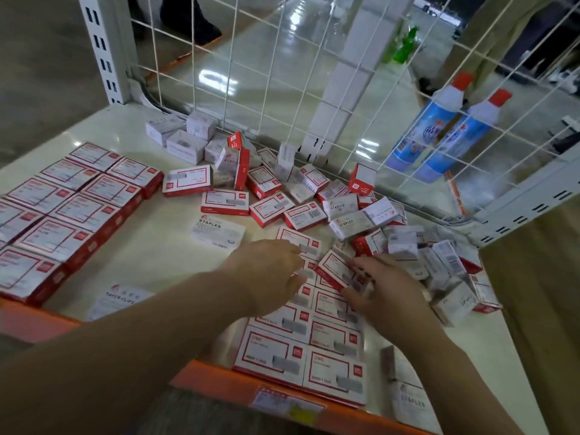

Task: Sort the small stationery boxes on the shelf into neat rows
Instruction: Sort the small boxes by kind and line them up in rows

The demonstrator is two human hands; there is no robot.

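Your forearms come in from the bottom edge, over the orange front lip [219,383] of the shelf [163,246]. Right hand [387,288]: fingers curled round a tilted red-and-white box [332,268], lifted at one end above the near block of boxes [314,350], which lies flat in two tidy columns by the lip. Left hand [270,271]: fingers bent down onto the top of that block; can't tell if they grip anything.

Second neat block [62,211] sits at your left, two columns, well apart from the first. Between and behind them, a loose pile [317,199] of red and white boxes runs to the back and the right corner, some on edge, some marked STAPLES. One flat white box [218,232] lies alone mid-shelf; a PAPER CLIPS box [119,301] lies near the lip.

Shelf is cream, glossy. White wire mesh [282,73] closes the back and right side, on slotted white uprights [103,48]. Behind the mesh: two blue bottles [439,133] with red caps, shiny pale floor [266,58].
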